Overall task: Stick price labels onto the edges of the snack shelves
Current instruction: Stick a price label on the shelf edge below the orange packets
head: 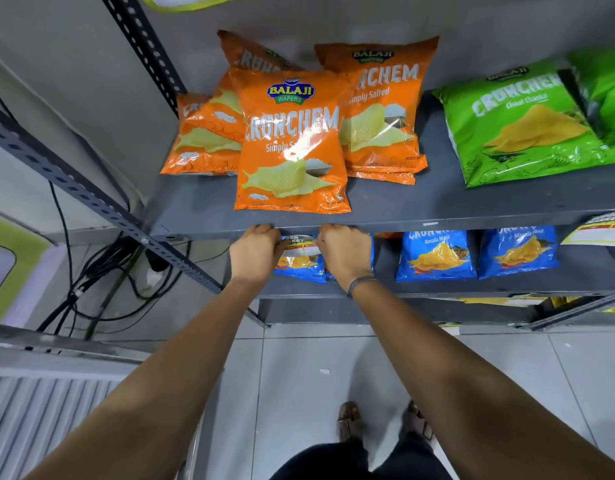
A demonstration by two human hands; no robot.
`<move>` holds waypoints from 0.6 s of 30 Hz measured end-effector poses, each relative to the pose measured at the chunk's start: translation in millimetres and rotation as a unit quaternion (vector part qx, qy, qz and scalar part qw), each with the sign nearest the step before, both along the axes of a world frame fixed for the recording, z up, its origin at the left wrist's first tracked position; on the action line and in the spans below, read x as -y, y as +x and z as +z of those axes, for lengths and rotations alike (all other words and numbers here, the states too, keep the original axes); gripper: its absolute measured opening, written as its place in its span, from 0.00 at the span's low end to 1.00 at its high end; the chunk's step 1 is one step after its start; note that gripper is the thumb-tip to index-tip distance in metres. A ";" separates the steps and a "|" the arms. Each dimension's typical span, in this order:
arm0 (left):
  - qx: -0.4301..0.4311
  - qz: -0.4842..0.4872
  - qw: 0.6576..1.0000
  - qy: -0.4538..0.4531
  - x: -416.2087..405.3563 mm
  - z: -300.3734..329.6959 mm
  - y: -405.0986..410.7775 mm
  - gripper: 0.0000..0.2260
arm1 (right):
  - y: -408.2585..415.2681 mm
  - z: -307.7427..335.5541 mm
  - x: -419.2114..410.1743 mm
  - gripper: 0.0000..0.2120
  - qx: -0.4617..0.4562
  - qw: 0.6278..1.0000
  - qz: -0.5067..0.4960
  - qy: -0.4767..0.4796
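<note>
A yellow, red and white price label (pixel 301 244) hangs at the front edge of the grey upper shelf (pixel 437 223), just below the orange chips bag (pixel 292 143). My left hand (pixel 255 251) grips the label's left end and my right hand (pixel 344 249) grips its right end. Both hands have their fingers curled up against the shelf edge. Much of the label is hidden behind my fingers. A second price label (pixel 597 230) is stuck on the same edge at the far right.
Green chips bags (pixel 527 123) lie on the upper shelf to the right. Blue chips bags (pixel 435 254) stand on the lower shelf (pixel 472 289). A slotted metal upright (pixel 91 199) and black cables (pixel 91 282) are on the left. Tiled floor and my feet are below.
</note>
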State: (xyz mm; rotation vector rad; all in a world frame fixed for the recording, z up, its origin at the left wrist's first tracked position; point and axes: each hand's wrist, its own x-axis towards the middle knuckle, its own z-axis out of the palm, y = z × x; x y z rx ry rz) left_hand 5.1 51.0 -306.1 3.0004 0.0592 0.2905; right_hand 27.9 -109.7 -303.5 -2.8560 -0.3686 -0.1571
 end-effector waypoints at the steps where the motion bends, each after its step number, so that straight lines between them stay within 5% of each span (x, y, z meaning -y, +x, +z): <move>1: 0.008 0.002 1.000 -0.007 0.1 0.1 -0.6 0.10 | -0.1 0.7 -0.2 0.05 0.003 1.000 -0.006 0.016; 18: 0.049 0.021 0.998 -0.014 7.7 10.5 8.9 0.13 | 2.6 12.1 -0.1 0.09 0.007 0.999 -0.032 0.043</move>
